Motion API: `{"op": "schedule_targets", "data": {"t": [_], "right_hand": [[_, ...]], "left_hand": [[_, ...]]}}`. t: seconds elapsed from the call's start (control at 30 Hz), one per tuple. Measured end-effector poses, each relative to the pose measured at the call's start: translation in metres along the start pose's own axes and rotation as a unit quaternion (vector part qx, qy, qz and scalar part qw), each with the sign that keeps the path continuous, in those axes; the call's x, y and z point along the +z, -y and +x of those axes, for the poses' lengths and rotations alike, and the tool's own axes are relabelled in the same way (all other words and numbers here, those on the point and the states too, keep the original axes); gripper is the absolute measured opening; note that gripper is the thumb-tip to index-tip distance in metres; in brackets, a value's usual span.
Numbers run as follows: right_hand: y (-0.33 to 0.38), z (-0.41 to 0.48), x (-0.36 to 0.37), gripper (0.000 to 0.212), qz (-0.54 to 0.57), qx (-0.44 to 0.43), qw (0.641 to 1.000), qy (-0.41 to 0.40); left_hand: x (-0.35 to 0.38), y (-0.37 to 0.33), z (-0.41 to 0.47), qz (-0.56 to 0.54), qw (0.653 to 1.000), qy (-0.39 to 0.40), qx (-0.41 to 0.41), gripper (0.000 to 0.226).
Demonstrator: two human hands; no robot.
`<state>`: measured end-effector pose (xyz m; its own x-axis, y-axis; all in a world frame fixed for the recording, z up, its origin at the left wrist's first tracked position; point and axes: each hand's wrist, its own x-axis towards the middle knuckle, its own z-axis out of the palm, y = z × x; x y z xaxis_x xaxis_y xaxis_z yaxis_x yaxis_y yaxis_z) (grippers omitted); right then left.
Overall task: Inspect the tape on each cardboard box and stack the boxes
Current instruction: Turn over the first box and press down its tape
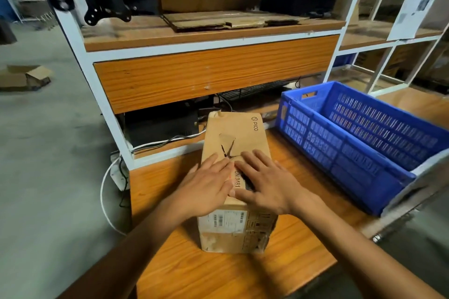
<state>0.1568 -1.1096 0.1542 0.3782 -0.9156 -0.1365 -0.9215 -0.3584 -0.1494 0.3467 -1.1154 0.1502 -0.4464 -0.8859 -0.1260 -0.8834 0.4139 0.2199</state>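
Head view: a brown rectangular cardboard box (243,128) with printed labels is seen standing on the orange-brown wooden table (218,274). It is placed close to the table's left edge, with its length running from the front toward the back edge. A strip of brown tape (227,143) is laid along the top seam, and near the middle it looks torn, with the cardboard split around it. The left hand (206,184) and the right hand (264,184) are laid flat on the near half of the top, one on either side of the seam. The fingers are kept straight, so nothing is grasped; the top is only pressed.

The box is judged stiff at its walls but weak along the damaged seam, and its lower front corners are scuffed. It is probably best lifted by the two long side walls, low down, not by the flaps. Its weight cannot be told.

A blue perforated plastic crate (352,153) is set at the table's right edge, near the box but apart from it. Beyond the back edge a white-framed rack with wooden shelves (209,70) is seen. An open cardboard carton (24,77) lies on the grey floor to the left.
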Motion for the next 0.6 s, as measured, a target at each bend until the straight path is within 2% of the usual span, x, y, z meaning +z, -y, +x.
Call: {"op": "schedule_targets", "data": {"t": [0.07,0.17,0.2,0.27,0.33,0.37,0.43,0.53,0.6], "right_hand": [[-0.001,0.003,-0.009,0.092,-0.017,-0.001,0.999,0.035],[-0.007,0.01,-0.039,0.082,-0.008,-0.025,0.996,0.083],[-0.009,0.015,-0.047,0.072,0.011,-0.026,0.997,0.078],[-0.011,0.03,-0.052,0.05,0.043,-0.014,0.999,0.009],[-0.012,0.042,-0.041,0.052,0.009,-0.001,0.999,-0.049],[-0.011,0.045,-0.03,0.061,-0.009,0.0,0.999,-0.051],[-0.012,0.05,-0.01,0.072,-0.006,0.002,1.0,-0.029],[-0.015,0.056,-0.007,0.056,-0.006,0.009,1.0,0.014],[-0.014,0.063,-0.019,0.051,-0.031,-0.012,0.999,0.023]], "left_hand": [[-0.01,-0.001,0.003,0.018,0.999,0.026,0.006,0.058],[-0.028,0.002,0.006,0.031,0.998,-0.006,0.049,0.044],[-0.033,0.004,0.009,0.017,0.998,-0.029,0.058,0.036],[-0.038,0.009,0.022,0.008,0.994,-0.095,0.055,0.026],[-0.029,0.017,0.04,0.045,0.985,-0.163,0.035,0.029],[-0.022,0.021,0.049,0.047,0.986,-0.161,0.017,0.034],[-0.011,0.027,0.06,0.01,0.996,-0.088,-0.016,0.045],[-0.011,0.029,0.062,0.055,0.998,-0.012,-0.015,0.038],[-0.02,0.024,0.061,0.094,0.996,-0.007,0.004,0.036]]}}
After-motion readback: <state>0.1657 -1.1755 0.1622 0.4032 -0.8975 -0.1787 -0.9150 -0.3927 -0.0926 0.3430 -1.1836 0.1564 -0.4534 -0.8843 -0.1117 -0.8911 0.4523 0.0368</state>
